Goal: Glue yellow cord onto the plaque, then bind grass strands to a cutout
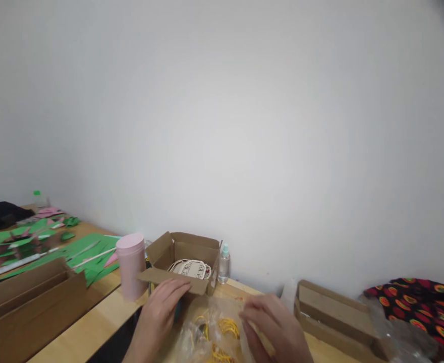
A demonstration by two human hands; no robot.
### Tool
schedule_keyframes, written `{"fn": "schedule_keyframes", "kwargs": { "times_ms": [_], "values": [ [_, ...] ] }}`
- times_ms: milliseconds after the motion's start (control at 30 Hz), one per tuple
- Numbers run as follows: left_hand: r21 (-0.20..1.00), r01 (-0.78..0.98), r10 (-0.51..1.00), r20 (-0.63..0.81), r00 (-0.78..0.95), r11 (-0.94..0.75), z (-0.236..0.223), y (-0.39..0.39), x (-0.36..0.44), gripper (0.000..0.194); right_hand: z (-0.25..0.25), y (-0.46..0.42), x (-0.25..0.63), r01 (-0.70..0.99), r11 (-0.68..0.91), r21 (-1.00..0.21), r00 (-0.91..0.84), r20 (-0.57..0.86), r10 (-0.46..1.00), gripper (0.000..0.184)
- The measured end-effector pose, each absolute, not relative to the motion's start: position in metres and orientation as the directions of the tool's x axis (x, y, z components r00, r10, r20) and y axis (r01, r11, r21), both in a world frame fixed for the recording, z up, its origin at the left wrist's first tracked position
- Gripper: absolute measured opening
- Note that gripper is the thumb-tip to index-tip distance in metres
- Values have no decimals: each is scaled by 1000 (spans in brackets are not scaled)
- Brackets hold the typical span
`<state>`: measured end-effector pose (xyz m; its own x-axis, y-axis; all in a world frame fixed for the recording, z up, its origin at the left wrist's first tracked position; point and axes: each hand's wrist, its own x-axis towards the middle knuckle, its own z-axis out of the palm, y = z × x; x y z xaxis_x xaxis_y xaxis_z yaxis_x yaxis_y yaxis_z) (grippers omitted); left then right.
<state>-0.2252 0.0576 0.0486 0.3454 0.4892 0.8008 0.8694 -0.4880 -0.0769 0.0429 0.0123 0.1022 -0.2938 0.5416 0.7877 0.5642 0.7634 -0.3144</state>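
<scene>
A clear plastic bag point(210, 330) with coils of yellow cord point(228, 327) in it lies on the table in front of me. My left hand point(160, 313) is to the left of the bag, its fingers stretched toward the front flap of a small cardboard box point(197, 239); whether they touch the flap I cannot tell. At the bag's right edge is my right hand point(273, 322), slightly blurred, with its fingers apart and curved; I see nothing held in it. Pale cut-out wooden pieces point(191, 268) lie inside the box.
A pink cylindrical container point(131, 264) and a clear bottle point(224, 264) flank the box. Long open cardboard boxes stand left point(36, 312) and right point(333, 315). Green sheets point(93, 249) cover the far left table. Patterned dark cloth point(419, 307) lies right, before a white wall.
</scene>
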Motion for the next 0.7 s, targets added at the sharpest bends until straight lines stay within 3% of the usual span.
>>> {"fn": "schedule_keyframes", "kwargs": {
  "times_ms": [100, 233, 467, 600, 700],
  "values": [
    [-11, 889, 486, 834, 260, -457, 41, 57, -218, 31, 133, 55, 14, 566, 765, -308, -424, 686, 590, 20],
    [6, 891, 459, 858, 228, -454, 30, 57, -215, 28, 155, 105, -25, 697, 693, -184, -616, 341, 710, 21],
    [7, 888, 434, 874, 217, -459, 18, 60, -219, 27, 143, 164, -97, 668, 743, -31, -744, -54, 666, 19],
    [21, 884, 438, 874, 211, -467, 13, 62, -220, 28, 134, 182, -122, 621, 783, -34, -781, -121, 613, 39],
    [31, 878, 442, 872, 210, -478, 11, 63, -221, 28, 128, 190, -132, 602, 795, -72, -798, -21, 602, 49]
  ]
}}
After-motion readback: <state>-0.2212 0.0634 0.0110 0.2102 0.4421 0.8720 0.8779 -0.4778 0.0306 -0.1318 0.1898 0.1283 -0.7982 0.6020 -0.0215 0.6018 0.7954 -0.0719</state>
